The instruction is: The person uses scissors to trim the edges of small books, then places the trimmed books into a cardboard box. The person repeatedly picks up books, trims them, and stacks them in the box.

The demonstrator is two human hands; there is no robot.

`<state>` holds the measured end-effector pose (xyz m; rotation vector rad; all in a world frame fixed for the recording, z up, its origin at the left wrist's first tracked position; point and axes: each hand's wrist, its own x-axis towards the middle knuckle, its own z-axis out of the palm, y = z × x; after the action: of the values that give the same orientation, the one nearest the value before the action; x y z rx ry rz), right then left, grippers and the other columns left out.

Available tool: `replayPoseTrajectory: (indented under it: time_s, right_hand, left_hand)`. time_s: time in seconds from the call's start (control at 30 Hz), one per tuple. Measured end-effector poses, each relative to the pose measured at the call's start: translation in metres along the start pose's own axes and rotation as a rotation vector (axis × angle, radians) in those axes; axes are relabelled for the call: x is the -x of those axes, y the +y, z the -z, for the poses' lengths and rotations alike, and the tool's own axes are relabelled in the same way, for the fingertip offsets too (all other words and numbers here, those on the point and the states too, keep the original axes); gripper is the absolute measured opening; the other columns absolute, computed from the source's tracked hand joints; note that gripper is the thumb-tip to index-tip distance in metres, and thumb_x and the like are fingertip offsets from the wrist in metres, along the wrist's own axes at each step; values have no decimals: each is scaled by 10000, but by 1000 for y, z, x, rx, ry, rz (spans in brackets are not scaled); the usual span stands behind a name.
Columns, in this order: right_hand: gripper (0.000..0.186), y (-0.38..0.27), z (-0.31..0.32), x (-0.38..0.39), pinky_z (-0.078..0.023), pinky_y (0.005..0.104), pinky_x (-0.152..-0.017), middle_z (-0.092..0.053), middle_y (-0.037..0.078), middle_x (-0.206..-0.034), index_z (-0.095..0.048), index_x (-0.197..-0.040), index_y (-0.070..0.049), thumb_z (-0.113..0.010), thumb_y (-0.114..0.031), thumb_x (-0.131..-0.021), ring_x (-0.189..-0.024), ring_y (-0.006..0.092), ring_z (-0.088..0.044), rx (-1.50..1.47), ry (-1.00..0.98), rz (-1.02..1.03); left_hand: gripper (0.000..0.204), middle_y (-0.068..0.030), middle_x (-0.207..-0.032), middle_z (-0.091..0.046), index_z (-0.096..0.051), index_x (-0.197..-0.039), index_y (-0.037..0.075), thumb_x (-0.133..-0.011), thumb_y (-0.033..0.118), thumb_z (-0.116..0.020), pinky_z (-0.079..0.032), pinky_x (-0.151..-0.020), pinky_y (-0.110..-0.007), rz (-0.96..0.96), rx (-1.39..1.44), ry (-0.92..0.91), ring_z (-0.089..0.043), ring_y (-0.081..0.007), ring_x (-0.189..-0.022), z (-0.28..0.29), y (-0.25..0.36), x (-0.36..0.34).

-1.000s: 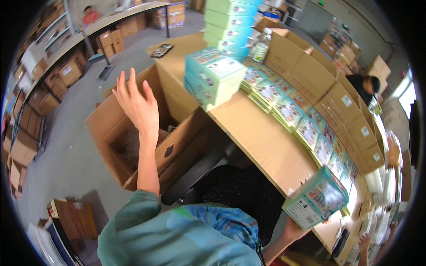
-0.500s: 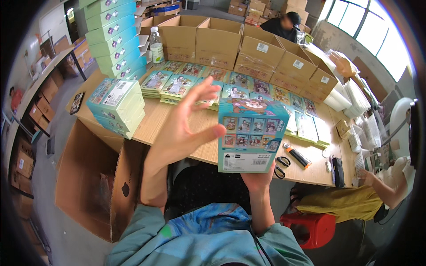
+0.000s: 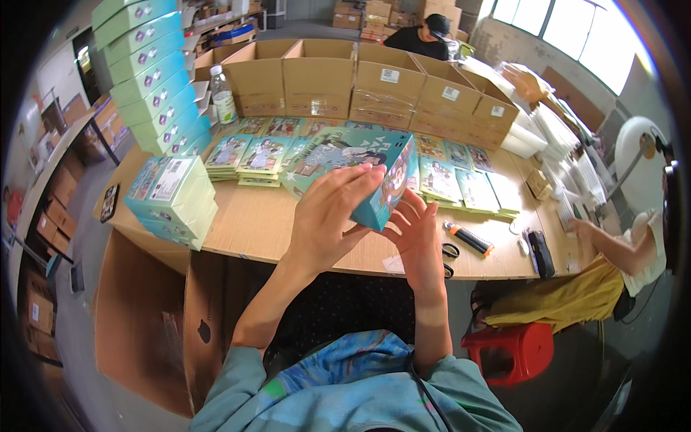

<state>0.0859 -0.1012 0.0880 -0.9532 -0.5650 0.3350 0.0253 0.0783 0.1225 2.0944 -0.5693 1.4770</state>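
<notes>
A teal printed cardboard box (image 3: 345, 153) is held up over the table's near side, tilted with one corner down. My left hand (image 3: 327, 216) lies against its near face, fingers together along the box and thumb at the lower edge. Cupped under the right-hand corner is my right hand (image 3: 417, 241), its fingertips on the box. Beyond it, flat picture packets in stacks (image 3: 260, 155) cover the table, partly hidden by the box. A wrapped block of similar boxes (image 3: 171, 198) stands to the left.
Open brown cartons (image 3: 317, 79) line the table's back beside a bottle (image 3: 222, 96). A tall stack of green boxes (image 3: 151, 79) rises at left. Scissors (image 3: 450, 252) and an orange-black cutter (image 3: 469, 239) lie right. An open carton (image 3: 140, 317) stands below left; a co-worker's arm (image 3: 612, 248) reaches in right.
The box has turned from showing its back panel to showing other faces, tilting over and away. My left hand has come from beside it onto its side. The whole view has shifted slightly.
</notes>
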Motion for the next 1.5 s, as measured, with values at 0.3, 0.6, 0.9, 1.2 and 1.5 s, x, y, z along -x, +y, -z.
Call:
replayPoseTrajectory:
  time_s: [0.3,0.6,0.9,1.2,1.5]
  right_hand:
    - [439,-8,-2,-14,-512,274,-889,-672,74,-1125,-544,-1382,46,-609,-180,-1011,-998,104,-618,173,171,185]
    - [658,-13,1,11,-511,337,-971,-676,193,-1229,-428,-1498,95,-714,-100,-938,-1106,219,-656,631,115,285]
    - [575,-12,3,9,-450,417,-1089,-531,242,-1417,-427,-1549,34,-614,-157,-1040,-1282,395,-563,837,-11,536]
    - [613,-22,-11,18,-468,458,-1055,-592,213,-1375,-511,-1496,-5,-725,-213,-960,-1226,386,-586,783,5,689]
    - [793,-44,-8,35,-482,451,-1064,-570,238,-1412,-448,-1516,3,-830,-278,-881,-1272,423,-586,835,-113,683]
  left_hand:
    - [771,-111,-1434,-594,-539,-1463,66,-766,152,-857,-420,-1177,-483,105,138,-487,-485,-325,-1423,-1,33,-2]
    - [1236,-225,-1508,-421,-312,-1596,-18,-602,349,-948,-279,-1233,-641,76,-82,-342,-423,-453,-1407,-28,25,7]
    - [1027,-132,-1480,-464,-432,-1526,71,-676,382,-918,-316,-1177,-669,-172,-440,-129,-459,-377,-1379,-29,7,10]
    - [953,-140,-1452,-465,-386,-1509,120,-812,590,-834,-327,-1136,-614,-266,-492,188,-494,-372,-1311,-32,2,33]
    - [767,-127,-1413,-561,-409,-1498,223,-926,656,-683,-307,-1168,-619,-350,-555,97,-534,-358,-1291,-5,23,27]
